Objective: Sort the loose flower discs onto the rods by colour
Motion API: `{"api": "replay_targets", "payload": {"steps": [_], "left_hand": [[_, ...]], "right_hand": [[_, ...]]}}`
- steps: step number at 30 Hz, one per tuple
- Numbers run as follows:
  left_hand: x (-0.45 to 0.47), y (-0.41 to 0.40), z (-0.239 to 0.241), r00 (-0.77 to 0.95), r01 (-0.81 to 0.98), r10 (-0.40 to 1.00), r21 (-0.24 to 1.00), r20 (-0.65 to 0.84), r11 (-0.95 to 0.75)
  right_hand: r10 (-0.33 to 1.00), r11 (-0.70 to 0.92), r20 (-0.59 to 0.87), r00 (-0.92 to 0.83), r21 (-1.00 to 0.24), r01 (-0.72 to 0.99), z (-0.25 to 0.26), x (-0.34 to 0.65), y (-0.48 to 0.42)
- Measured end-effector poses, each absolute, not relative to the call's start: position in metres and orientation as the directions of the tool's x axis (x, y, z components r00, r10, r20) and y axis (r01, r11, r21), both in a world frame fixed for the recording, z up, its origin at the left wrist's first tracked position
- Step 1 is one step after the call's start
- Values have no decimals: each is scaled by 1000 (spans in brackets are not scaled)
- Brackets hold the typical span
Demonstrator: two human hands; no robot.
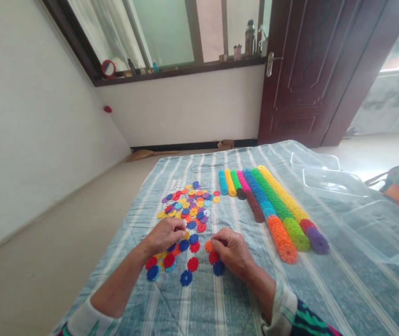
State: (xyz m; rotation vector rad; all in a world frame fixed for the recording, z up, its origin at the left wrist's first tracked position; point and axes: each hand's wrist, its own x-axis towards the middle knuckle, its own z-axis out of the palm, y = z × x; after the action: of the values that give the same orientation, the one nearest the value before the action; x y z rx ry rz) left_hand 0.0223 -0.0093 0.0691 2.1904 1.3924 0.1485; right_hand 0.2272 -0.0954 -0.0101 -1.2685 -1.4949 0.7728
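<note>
Pale-cuffed sleeves (304, 318) with dark patterned fabric lie nearest, over a blue-grey and white striped cloth (166, 305). Taking the gap between the hands as the clock's centre, the left hand (167, 233) is at 9 o'clock, its thumb and fingers drawn together just above the scattered discs; I cannot tell whether it grips anything. At 3 o'clock, the right hand (232, 249) pinches the edge of a flat, notched orange plastic disc (208, 246) between thumb and fingers. Just below that lie a round, notched red disc (213, 257) and a dark blue notched disc (219, 268), while another dark blue notched disc (186, 278) sits near 7 o'clock, closest to the cloth's front. A loose, overlapping spread of multicoloured notched plastic discs (192, 211) reaches from 8 o'clock up to 12. Toward 2 o'clock, 7 tight, side-by-side rows of colour-sorted plastic discs (272, 207) lie on the cloth, some short, others long. Clear, rectangular plastic boxes (339, 183) stand between 2 and 3 o'clock, beyond those rows. Farther off, a dark red-brown panelled door (295, 88) rises at 1 o'clock, and a straw-coloured broom (143, 154) lies on the floor at 11.
</note>
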Motion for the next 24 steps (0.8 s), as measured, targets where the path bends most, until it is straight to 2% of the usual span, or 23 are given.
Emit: {"api": "replay_targets", "payload": {"steps": [6,11,15,24], "left_hand": [[45,7,61,462,752,878,580,-124,-313],[91,30,52,491,697,871,612,-26,-375],[134,50,41,493,676,865,587,89,-446],[187,82,31,448,781,881,414,151,-468]], "right_hand": [[965,234,260,44,-921,311,-11,226,-94],[966,234,257,40,-924,302,-9,225,-94],[972,211,230,40,-941,263,-5,225,-94],[973,201,224,50,-936,287,0,225,-94]]}}
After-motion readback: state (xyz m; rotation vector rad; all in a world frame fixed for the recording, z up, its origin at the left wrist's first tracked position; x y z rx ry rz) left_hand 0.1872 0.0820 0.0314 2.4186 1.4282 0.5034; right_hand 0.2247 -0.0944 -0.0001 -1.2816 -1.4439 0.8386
